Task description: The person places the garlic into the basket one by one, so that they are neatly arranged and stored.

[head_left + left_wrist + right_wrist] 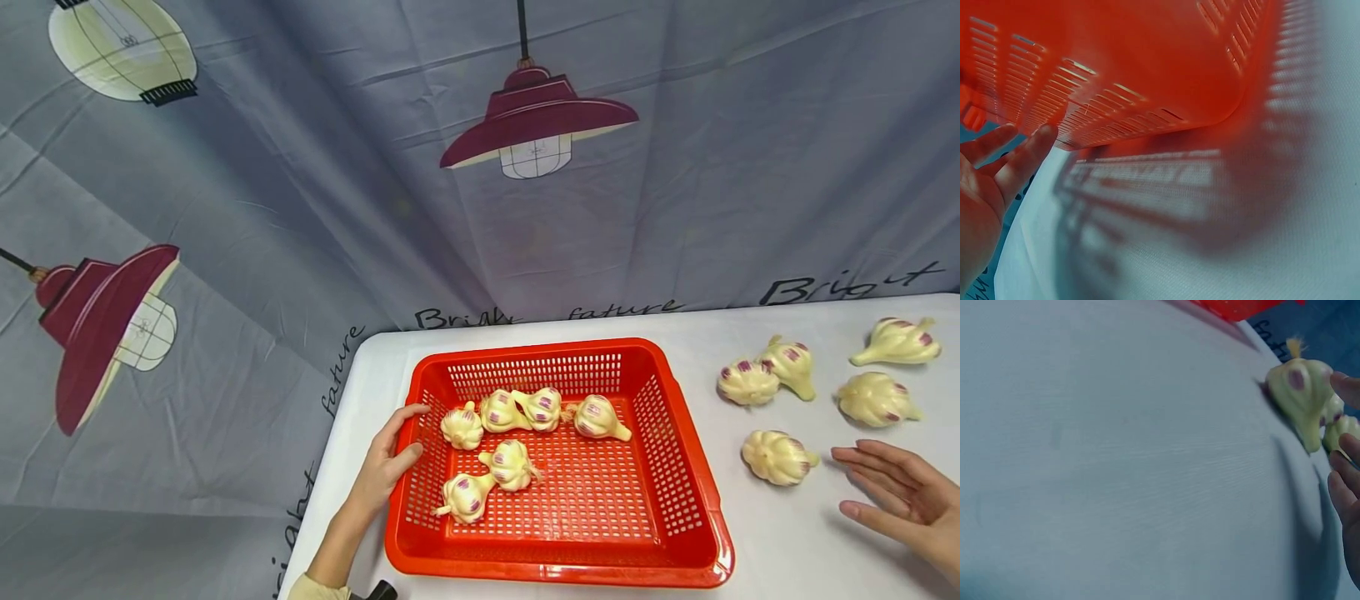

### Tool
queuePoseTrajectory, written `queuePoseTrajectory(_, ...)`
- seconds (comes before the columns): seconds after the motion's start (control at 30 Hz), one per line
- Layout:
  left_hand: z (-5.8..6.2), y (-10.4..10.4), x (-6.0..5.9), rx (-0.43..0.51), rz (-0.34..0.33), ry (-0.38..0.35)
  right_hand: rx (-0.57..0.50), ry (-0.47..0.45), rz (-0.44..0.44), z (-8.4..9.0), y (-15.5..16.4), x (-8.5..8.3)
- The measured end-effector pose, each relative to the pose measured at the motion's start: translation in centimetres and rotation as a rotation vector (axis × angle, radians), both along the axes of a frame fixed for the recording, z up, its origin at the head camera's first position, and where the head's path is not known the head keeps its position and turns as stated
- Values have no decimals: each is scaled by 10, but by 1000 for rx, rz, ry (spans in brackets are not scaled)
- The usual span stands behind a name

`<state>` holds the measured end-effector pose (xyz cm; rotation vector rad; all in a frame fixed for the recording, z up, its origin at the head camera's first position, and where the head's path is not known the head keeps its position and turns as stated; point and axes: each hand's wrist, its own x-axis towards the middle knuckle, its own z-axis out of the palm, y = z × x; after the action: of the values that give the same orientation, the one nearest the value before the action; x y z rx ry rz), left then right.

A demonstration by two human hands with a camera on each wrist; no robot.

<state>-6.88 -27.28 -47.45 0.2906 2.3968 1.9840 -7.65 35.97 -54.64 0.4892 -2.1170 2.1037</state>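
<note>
Across the white bench (795, 546), the head view showed a red slotted plastic basket (570, 572) with six garlic bulbs (512, 465) lying inside it, toward the left and the back. They were plump and ribbed, creamy yellow with purple streaks, each drawn out into a pale neck, and a few bore tan tufts of root. Four made an uneven row near the far wall; two lay touching, nearer the left front corner. To the right of the basket, five loose bulbs (778, 457) of the same look rested on the bench: two against each other, one alone in front of them, two farther right. The left hand (384, 465) rested at the basket's left rim with its fingers loosely spread. The right hand (907, 496) was wide and held nothing, its fingertips just beside the neck of the lone front bulb

From the left wrist, the basket's outer wall loomed orange-red above a striped shadow (1166, 212), the left hand's fingers relaxed beside the slots

From the right wrist, one bulb showed a purple patch, a downward neck and a tan tuft on top, others partly hidden behind it. The right hand's thumb and fingers stood apart at the edge; whether they touched any bulb, I could not tell
</note>
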Motion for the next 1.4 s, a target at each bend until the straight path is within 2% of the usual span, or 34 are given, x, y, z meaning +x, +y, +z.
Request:
queuePoseTrajectory(0.2,0,1,-2,1,4,-8,369,29,-170,-2,-16,11)
queuePoseTrajectory(0.43,0,0,-2,5,3,-4,400,46,-185,2,-23,6)
queuePoseTrajectory(0.67,1,0,-2,8,2,5,580,-58,-139,5,-36,-6)
queuePoseTrajectory(0.87,1,1,-2,8,4,2,609,-77,-116,12,-47,-18)
queuePoseTrajectory(1.23,1,0,-1,4,6,3,565,37,-61,20,-56,-39)
queuePoseTrajectory(1.4,1,1,0,8,6,-3,601,25,-59,21,-58,-44)
